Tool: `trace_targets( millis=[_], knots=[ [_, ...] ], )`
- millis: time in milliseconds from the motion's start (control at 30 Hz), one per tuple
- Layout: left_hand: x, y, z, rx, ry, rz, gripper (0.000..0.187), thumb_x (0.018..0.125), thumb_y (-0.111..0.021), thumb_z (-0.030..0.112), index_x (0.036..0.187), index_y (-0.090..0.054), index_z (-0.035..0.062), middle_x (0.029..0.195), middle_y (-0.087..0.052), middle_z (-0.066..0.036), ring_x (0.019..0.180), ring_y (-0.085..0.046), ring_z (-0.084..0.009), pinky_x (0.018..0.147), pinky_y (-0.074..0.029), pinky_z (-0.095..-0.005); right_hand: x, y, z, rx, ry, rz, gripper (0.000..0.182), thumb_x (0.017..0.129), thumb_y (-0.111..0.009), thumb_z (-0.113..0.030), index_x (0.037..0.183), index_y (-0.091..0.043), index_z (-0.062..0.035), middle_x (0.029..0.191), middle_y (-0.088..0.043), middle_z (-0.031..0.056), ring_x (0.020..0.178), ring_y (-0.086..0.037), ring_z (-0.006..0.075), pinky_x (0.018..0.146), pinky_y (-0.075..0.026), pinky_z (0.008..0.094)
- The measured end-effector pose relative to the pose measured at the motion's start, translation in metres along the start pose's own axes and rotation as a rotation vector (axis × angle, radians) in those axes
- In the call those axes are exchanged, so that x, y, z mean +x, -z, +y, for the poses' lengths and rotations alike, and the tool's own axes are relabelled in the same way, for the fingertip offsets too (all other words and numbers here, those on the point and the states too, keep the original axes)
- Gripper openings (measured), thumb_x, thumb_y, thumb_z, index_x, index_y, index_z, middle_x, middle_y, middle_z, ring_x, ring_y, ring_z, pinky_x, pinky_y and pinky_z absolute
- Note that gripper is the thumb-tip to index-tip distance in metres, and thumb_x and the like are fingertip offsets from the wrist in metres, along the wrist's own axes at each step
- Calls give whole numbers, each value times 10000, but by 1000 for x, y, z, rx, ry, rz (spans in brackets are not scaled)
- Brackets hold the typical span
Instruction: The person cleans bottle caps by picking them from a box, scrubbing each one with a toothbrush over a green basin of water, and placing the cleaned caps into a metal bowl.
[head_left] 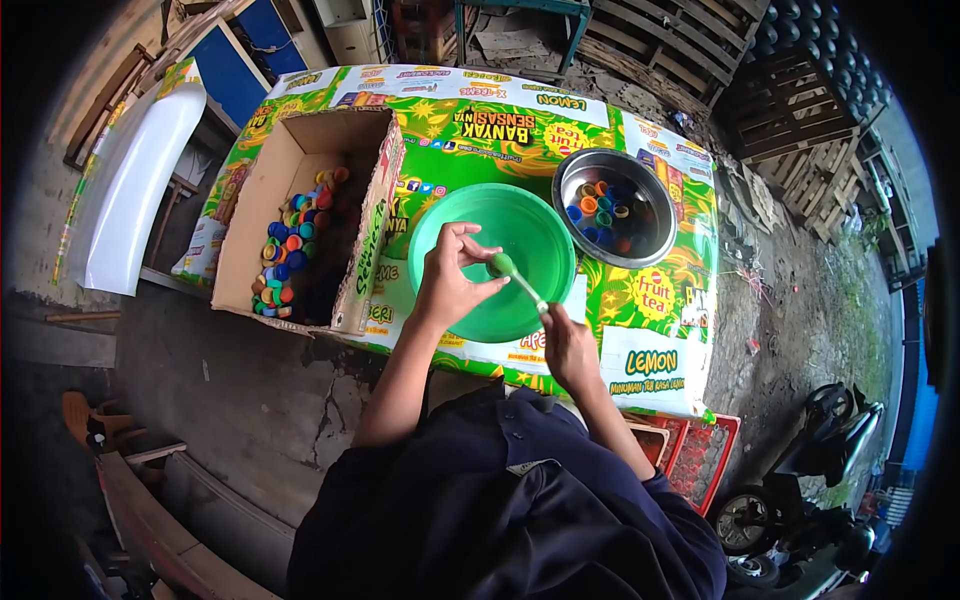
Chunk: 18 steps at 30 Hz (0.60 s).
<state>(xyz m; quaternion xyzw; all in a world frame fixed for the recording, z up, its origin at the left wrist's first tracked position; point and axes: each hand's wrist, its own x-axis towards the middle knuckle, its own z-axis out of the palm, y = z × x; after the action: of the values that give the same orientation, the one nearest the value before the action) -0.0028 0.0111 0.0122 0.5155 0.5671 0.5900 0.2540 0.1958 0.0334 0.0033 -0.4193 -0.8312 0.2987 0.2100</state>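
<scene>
Outdoors, on a table (660, 330) wrapped in green and yellow drink-advert sheeting, a person works above a green basin (530, 225), with cracked concrete below and wooden pallets stacked behind.

The left hand (448, 280) is closed in a pinch on a small green cap (501, 264), thumb and forefinger round its rim, holding it over the near half of the basin. The right hand (568, 345) is shut round the handle of a thin pick (526, 288), whose tip meets the cap. Whether the tip is inside the cap or only against its edge is too small to tell.

The pick's long axis runs on a diagonal, handle low by the right hand near the basin's near rim, tip pointing up and away towards the left hand. The cap seems turned with one face towards that tip.

To do this well, I would judge that the cap wants a firm grip by its sides, fingers kept out of the tip's line, and the tool a short levering motion rather than a push, all above the basin.

Beyond the basin sits a metal bowl (615, 165) of mixed coloured caps, to the right. To the left stands an open cardboard box (290, 165) with many more caps heaped inside.
</scene>
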Motion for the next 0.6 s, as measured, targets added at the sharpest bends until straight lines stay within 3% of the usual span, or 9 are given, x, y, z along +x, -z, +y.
trace_targets(
  millis=[67, 200, 267, 400, 533, 600],
  knots=[
    [-5, 2, -4, -2, 2, 44, 653, 582, -769, -57, 1084, -354, -12, 825, -554, -96, 883, -623, -225, 828, -513, -326, 14, 3, 17, 23, -100, 31, 138, 905, -463, -184, 941, -496, -55, 586, -555, 210, 513, -548, 396, 450, -406, 467],
    [-6, 6, -8, -41, -57, 100, 657, 571, -766, -74, 1074, -350, 6, 811, -552, -90, 862, -619, -217, 821, -505, -325, -4, -4, -7, 7, 169, 67, 114, 905, -457, -125, 934, -515, -32, 517, -492, 191, 464, -506, 377, 423, -354, 423],
    [-9, 6, -9, -60, -68, 131, 661, 566, -764, -83, 1073, -351, 12, 813, -551, -87, 862, -615, -214, 817, -505, -320, 5, -3, 10, 10, -118, -12, 128, 886, -493, -146, 944, -519, -36, 549, -522, 201, 508, -541, 387, 454, -384, 439],
    [-12, 5, -7, -111, -36, 135, 671, 561, -763, -91, 1075, -346, 19, 814, -545, -85, 870, -609, -211, 815, -506, -315, -11, 0, -10, 2, 124, 59, 131, 881, -511, -182, 918, -496, -57, 590, -559, 201, 526, -560, 385, 450, -416, 458],
    [-14, 5, -4, -172, -7, 136, 673, 562, -763, -89, 1075, -341, 22, 818, -546, -89, 871, -610, -213, 813, -505, -310, 3, 3, 10, 20, -119, 96, 123, 895, -475, -131, 952, -517, -31, 540, -513, 201, 499, -532, 381, 442, -370, 423],
    [-13, 4, -5, -177, 1, 134, 673, 563, -764, -86, 1075, -340, 22, 820, -546, -91, 871, -611, -215, 812, -505, -309, -4, 3, 3, 68, 74, 148, 122, 900, -470, -135, 927, -512, -24, 535, -509, 197, 481, -523, 378, 434, -364, 427]
  ],
)
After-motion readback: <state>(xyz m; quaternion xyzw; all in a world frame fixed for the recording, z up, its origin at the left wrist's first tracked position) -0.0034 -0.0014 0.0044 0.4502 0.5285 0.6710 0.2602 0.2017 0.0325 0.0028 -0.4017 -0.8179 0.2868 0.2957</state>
